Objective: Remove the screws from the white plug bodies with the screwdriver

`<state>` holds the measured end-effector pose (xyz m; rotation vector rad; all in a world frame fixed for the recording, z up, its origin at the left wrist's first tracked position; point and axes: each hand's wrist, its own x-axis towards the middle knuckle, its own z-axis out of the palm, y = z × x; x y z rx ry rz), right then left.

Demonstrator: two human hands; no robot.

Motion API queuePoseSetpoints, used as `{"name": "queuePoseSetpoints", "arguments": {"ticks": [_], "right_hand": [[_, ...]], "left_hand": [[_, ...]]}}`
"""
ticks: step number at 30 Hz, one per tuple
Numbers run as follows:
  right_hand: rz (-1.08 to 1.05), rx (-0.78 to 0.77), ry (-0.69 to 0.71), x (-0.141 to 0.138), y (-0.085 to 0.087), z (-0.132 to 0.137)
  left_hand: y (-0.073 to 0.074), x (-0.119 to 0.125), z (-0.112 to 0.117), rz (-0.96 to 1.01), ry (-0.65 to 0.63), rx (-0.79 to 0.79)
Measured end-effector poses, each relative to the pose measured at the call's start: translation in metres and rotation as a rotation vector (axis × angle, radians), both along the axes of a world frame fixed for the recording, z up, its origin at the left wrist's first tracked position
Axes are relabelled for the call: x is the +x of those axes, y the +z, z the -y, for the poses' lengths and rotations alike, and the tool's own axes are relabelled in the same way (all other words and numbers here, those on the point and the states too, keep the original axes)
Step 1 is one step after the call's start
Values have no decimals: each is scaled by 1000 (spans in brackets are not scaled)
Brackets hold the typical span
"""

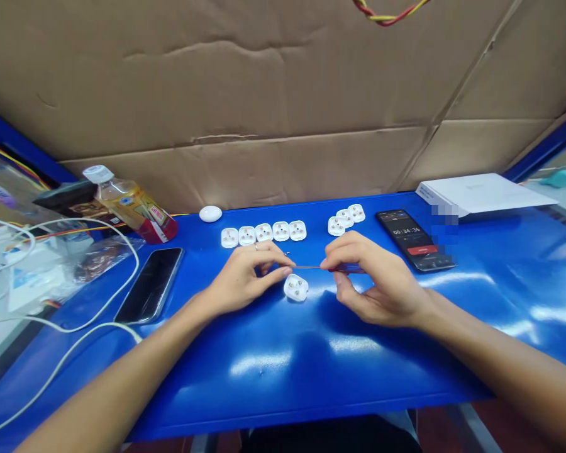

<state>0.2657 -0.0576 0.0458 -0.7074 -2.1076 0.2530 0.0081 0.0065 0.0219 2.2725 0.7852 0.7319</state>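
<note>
My right hand [372,280] holds a small screwdriver with a red handle [346,268], its thin metal shaft [309,267] pointing left. My left hand [245,277] pinches the shaft's tip between its fingertips; I cannot tell whether a tiny part sits there too. Just below the shaft, a white three-hole plastic plug piece [295,287] lies on the blue table [283,371], close to both hands. A row of several matching pieces [264,233] lies beyond my left hand, and a small cluster of them [344,219] lies beyond my right hand.
A black phone showing a timer [415,240] lies to the right, and another phone [149,285] lies to the left. Beyond are a tipped plastic bottle [131,204], a white oval object [210,214], and a white box [483,193]. White cables [89,302] trail at left. Cardboard [264,82] forms the back wall.
</note>
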Motion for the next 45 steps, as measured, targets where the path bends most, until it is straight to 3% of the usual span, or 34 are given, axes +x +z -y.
{"name": "queuePoseSetpoints", "arguments": {"ticks": [5, 9, 12, 17, 21, 26, 33, 45], "right_hand": [[7, 1, -9, 1, 1, 1], [18, 0, 3, 0, 2, 0], [-6, 16, 25, 0, 3, 0], [22, -35, 31, 3, 2, 3], [82, -64, 42, 4, 1, 4], [114, -72, 50, 2, 3, 2], [137, -94, 53, 5, 1, 3], [113, -85, 31, 3, 1, 1]], "left_hand": [[-14, -4, -11, -57, 79, 127], [-22, -5, -16, -107, 70, 157], [-20, -5, -16, -111, 89, 177], [-4, -6, -13, -71, 181, 193], [5, -8, -6, -73, 28, 133], [7, -6, 1, -130, -108, 77], [5, -4, 1, -161, -173, 57], [2, -1, 2, -188, -182, 31]]}}
